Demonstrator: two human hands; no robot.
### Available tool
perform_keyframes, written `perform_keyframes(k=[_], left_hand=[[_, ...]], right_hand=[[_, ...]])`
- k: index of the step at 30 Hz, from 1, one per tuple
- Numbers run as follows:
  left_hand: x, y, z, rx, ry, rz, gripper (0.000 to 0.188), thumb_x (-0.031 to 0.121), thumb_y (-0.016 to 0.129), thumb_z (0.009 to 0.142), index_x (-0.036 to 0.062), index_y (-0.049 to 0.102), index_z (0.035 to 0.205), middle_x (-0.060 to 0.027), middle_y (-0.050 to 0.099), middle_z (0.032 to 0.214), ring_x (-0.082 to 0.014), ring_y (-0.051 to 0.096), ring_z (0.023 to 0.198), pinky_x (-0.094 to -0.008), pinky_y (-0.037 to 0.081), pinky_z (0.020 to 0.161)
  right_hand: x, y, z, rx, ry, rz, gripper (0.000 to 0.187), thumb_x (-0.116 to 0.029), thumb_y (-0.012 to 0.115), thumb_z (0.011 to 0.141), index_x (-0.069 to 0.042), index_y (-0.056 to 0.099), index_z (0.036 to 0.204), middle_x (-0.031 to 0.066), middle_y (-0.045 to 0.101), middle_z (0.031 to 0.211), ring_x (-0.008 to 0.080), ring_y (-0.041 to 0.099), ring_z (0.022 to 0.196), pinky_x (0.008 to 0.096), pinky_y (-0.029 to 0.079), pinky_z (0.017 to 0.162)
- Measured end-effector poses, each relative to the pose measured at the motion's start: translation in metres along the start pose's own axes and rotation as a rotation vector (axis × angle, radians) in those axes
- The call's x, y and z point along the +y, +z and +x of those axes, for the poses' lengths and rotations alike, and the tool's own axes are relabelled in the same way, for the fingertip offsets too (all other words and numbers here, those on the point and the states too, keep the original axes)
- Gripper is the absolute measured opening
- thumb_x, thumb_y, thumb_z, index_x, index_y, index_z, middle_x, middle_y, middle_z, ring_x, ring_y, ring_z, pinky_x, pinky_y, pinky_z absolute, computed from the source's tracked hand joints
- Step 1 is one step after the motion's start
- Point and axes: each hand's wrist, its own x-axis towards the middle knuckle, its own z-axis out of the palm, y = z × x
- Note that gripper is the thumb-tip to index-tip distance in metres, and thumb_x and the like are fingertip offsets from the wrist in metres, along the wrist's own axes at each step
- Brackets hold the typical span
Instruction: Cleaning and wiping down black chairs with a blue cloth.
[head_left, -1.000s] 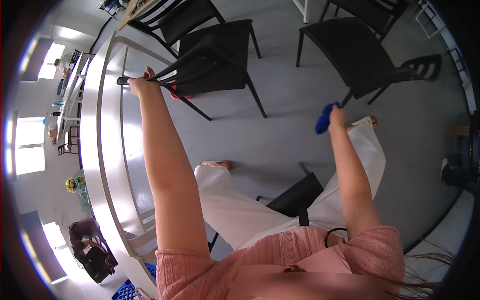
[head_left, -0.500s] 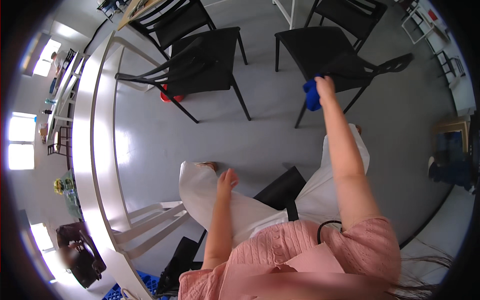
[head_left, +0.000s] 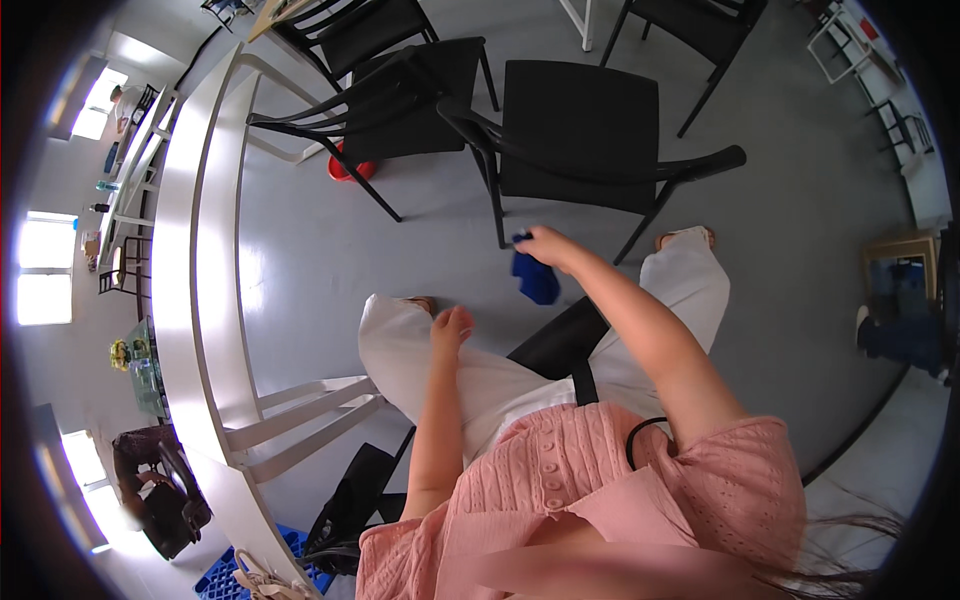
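Observation:
My right hand [head_left: 548, 247] is closed on a blue cloth [head_left: 536, 278], which hangs down in front of the nearest black chair [head_left: 580, 130]. That chair has its curved backrest turned toward me, and the cloth is beside its front-left leg as I see it. My left hand [head_left: 453, 326] hovers over my left knee with its fingers loosely curled and nothing visible in them. A second black chair [head_left: 420, 110] stands close on the left, almost touching the nearest one.
A long white table [head_left: 185, 300] runs along my left, with white legs and bars beneath. Under the left chair sits a red basin [head_left: 350, 165]. More black chairs [head_left: 690, 35] stand farther off. A blue crate [head_left: 215, 580] is at lower left, and a framed panel [head_left: 900, 270] at far right.
The nearest black chair has shifted left and turned, its backrest now facing me. My right hand has let go of nothing; it moved left and nearer with the blue cloth.

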Motion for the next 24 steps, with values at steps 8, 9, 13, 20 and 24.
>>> perform_keyframes(k=[8, 9, 13, 20, 24], left_hand=[[0.235, 0.076, -0.032, 0.304, 1.250, 0.251, 0.012, 0.011, 0.060, 0.095, 0.0030, 0.061, 0.104, -0.0087, 0.059, 0.107, -0.0183, 0.063, 0.095, -0.0286, 0.050, 0.077], [0.265, 0.091, -0.041, 0.238, 1.339, 0.139, 0.011, 0.010, 0.060, 0.094, 0.0047, 0.062, 0.104, -0.0081, 0.061, 0.102, -0.0210, 0.063, 0.095, -0.0305, 0.051, 0.075], [0.336, 0.133, -0.025, 0.257, 1.630, 0.628, 0.021, 0.027, 0.058, 0.096, 0.0094, 0.068, 0.102, -0.0104, 0.068, 0.092, -0.0290, 0.067, 0.086, -0.0369, 0.053, 0.071], [0.317, 0.173, -0.010, 0.428, 1.483, 1.203, 0.050, 0.047, 0.050, 0.096, 0.0156, 0.070, 0.062, -0.0058, 0.065, 0.058, -0.0250, 0.066, 0.058, -0.0361, 0.050, 0.051], [0.323, 0.171, -0.007, 0.338, 1.378, 1.200, 0.051, 0.047, 0.043, 0.098, 0.0138, 0.072, 0.072, -0.0081, 0.070, 0.070, -0.0294, 0.070, 0.069, -0.0400, 0.054, 0.057]], right_hand=[[-0.090, -0.006, -0.127, 0.084, -0.542, 0.023, 0.038, -0.009, 0.060, 0.092, -0.003, 0.054, 0.130, 0.0085, 0.067, 0.111, 0.0179, 0.063, 0.104, 0.0300, 0.047, 0.094], [-0.113, -0.009, -0.143, 0.204, -0.754, -0.005, 0.041, -0.011, 0.062, 0.091, -0.005, 0.053, 0.130, 0.0096, 0.068, 0.110, 0.0196, 0.064, 0.104, 0.0307, 0.048, 0.093], [-0.175, -0.043, -0.185, 0.898, -1.083, -0.331, 0.042, -0.009, 0.058, 0.091, -0.005, 0.049, 0.132, 0.0149, 0.066, 0.108, 0.0287, 0.066, 0.096, 0.0341, 0.050, 0.086], [-0.120, -0.068, -0.139, 1.212, -0.800, -1.105, 0.036, -0.021, 0.067, 0.086, -0.006, 0.060, 0.118, 0.0107, 0.068, 0.087, 0.0288, 0.066, 0.085, 0.0400, 0.051, 0.086], [-0.140, -0.018, -0.098, 1.286, -0.876, -1.140, 0.037, -0.016, 0.069, 0.078, -0.011, 0.062, 0.115, 0.0051, 0.066, 0.094, 0.0234, 0.064, 0.087, 0.0393, 0.050, 0.088]])
